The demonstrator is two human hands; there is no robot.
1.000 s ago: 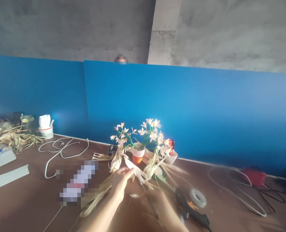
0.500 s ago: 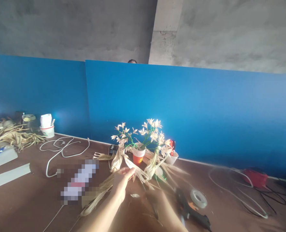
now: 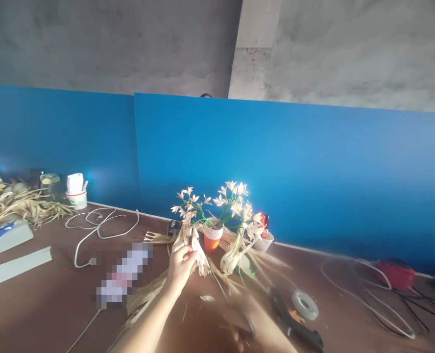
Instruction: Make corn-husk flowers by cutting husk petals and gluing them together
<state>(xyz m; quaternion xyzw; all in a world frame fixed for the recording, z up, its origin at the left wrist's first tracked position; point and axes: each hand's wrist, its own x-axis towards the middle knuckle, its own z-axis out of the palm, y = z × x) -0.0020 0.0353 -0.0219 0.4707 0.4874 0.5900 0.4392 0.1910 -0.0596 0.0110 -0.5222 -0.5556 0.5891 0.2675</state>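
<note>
My left hand [image 3: 182, 267] is closed in a pinch on a pale dried corn husk [image 3: 200, 252]. The husk's lower end hangs free to the right of my fingers. Lower right, my right hand [image 3: 243, 311] is smeared by motion around scissors [image 3: 219, 287], whose thin blades point up toward the husk, apart from it. Just behind stands a stack of orange and white paper cups [image 3: 212, 238] with white husk flowers [image 3: 235, 201] on green stems. More husks [image 3: 232, 255] lie beside the cups. A small pale scrap [image 3: 207, 298] rests between my hands.
A black glue gun [image 3: 294, 321] and a roll of clear tape [image 3: 305, 304] lie to the right. White cables [image 3: 100, 223] run across the brown table [image 3: 74, 304] at left, near a blurred-out power strip shape [image 3: 124, 277]. A blue partition [image 3: 294, 171] stands behind.
My left hand has shifted slightly left and the husk now hangs down more from it. My right hand has moved a little right and down, with the scissor blades now easier to see.
</note>
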